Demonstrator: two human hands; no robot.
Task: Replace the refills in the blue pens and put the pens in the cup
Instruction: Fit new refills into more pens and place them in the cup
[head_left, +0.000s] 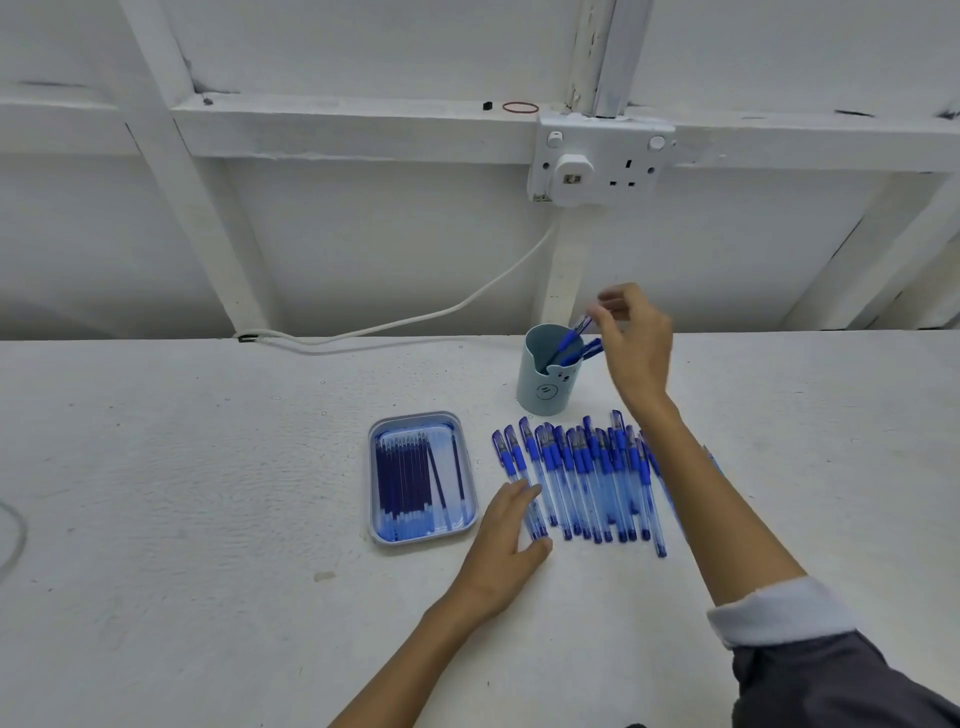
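Note:
A pale blue cup (545, 387) with a bear face stands at the back of the white table and holds a few blue pens. My right hand (636, 345) hovers at the cup's right rim, its fingertips pinching the top of a blue pen (581, 328) that slants into the cup. Several blue pens (587, 478) lie side by side in a row in front of the cup. My left hand (506, 540) rests flat on the table, its straight fingers touching the leftmost pens of the row. A light blue tray (422, 538) left of the pens holds several dark refills.
The white table (208, 493) runs to a white wall. A double socket (597, 163) with a plug sits above the cup, and its white cable (415, 318) trails down to the table's back edge. A red rubber band (520, 107) lies on the wall ledge.

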